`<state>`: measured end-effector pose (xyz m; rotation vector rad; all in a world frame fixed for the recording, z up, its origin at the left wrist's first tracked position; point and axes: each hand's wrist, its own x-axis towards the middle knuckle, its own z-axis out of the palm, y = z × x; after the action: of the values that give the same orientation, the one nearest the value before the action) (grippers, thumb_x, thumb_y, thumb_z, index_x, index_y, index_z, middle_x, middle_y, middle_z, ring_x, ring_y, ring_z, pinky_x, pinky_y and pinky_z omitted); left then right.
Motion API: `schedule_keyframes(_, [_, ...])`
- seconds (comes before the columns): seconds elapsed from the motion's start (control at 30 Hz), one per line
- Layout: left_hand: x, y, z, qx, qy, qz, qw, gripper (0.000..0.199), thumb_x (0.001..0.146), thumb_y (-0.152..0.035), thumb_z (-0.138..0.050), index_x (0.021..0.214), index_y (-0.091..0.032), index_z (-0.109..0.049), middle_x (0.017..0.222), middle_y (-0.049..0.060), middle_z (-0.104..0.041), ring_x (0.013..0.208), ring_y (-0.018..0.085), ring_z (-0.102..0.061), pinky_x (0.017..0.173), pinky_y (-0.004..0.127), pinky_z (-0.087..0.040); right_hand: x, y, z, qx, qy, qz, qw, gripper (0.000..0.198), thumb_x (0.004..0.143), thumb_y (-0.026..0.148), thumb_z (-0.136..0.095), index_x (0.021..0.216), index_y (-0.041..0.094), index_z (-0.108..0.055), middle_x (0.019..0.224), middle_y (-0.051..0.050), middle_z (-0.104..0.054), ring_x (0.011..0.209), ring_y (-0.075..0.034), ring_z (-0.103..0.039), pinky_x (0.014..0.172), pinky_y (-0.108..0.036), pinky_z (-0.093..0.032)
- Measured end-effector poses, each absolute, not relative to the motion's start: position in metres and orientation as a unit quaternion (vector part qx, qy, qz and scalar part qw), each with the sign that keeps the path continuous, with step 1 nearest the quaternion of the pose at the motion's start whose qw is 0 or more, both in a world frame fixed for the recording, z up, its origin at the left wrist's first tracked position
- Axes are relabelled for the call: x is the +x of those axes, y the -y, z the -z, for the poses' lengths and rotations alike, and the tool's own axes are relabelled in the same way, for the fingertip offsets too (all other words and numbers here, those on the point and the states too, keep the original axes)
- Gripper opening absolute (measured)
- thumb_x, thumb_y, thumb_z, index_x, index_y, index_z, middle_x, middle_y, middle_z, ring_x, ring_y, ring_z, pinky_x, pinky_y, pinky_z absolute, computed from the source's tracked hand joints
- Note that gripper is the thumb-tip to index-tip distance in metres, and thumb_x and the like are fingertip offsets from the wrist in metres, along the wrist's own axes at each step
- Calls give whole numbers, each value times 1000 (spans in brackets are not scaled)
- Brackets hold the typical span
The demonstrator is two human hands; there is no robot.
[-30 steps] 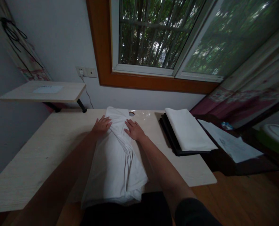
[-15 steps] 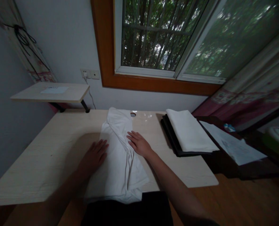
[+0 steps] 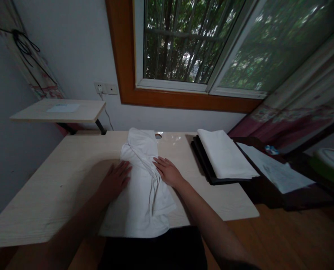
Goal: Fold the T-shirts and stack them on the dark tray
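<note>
A white garment (image 3: 140, 195), folded lengthwise into a long strip, lies on the pale wooden desk (image 3: 71, 187). Creases run across its upper middle and down its right side, and its lower end reaches the desk's front edge. My left hand (image 3: 118, 178) rests on the garment's left edge, fingers stretched out. On the opposite edge, my right hand (image 3: 167, 171) lies with its fingers extended over the cloth. Neither hand grips the fabric.
To the right, folded white cloth (image 3: 226, 153) lies on folded black cloth (image 3: 202, 161). A small raised shelf (image 3: 91, 110) with a paper stands at the back left. Beyond the desk's right side is a dark surface holding a printed sheet (image 3: 276, 168). A window is behind.
My left hand has slid slightly up and inward along the garment. The garment's lower end looks a little flatter and straighter. My right hand stays almost in place.
</note>
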<state>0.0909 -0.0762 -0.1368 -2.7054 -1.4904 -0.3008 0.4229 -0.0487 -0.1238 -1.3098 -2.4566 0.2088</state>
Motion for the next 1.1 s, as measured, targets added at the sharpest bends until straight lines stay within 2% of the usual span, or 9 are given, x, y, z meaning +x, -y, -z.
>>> schedule_keyframes(0.27, [100,24,133,-860,500,103,10,50,105,-40,-36,152,-30,-49,165,8,-40,154,28,-33,126,59,-20,422,-2,128,-480,860,-62,163,42,107,32,-45,148,28,-55,159,-3,-48,150,-24,-42,124,-51,-33])
schedule_keyframes(0.47, [106,3,127,-849,519,96,-13,50,104,-39,-37,151,-27,-50,165,10,-39,154,30,-33,124,62,-22,423,-38,134,-485,853,-85,172,42,106,29,-48,146,29,-58,157,-4,-50,150,-22,-42,123,-48,-35])
schedule_keyframes(0.67, [98,29,135,-851,512,119,6,50,105,-38,-36,151,-28,-52,164,9,-40,154,30,-32,125,61,-23,429,-38,140,-483,843,-121,202,43,103,28,-50,145,29,-59,157,-5,-51,149,-23,-42,122,-50,-35])
schedule_keyframes(0.9, [75,86,140,-864,489,118,30,49,105,-38,-37,153,-31,-49,164,7,-41,154,29,-33,125,58,-26,440,6,136,-473,816,-163,290,39,99,26,-53,134,25,-68,138,-11,-67,133,-24,-58,115,-47,-44])
schedule_keyframes(1.0, [68,100,140,-872,471,133,26,46,105,-36,-40,149,-31,-53,159,7,-49,150,28,-40,125,58,-28,445,33,128,-483,797,-189,309,37,97,29,-58,132,25,-69,128,-11,-70,123,-26,-63,108,-47,-48])
schedule_keyframes(1.1, [64,107,137,-880,446,163,12,39,104,-33,-43,136,-30,-64,141,7,-65,139,26,-53,126,59,-28,449,60,122,-499,781,-198,319,40,92,31,-64,131,24,-68,113,-9,-73,112,-27,-64,105,-46,-48])
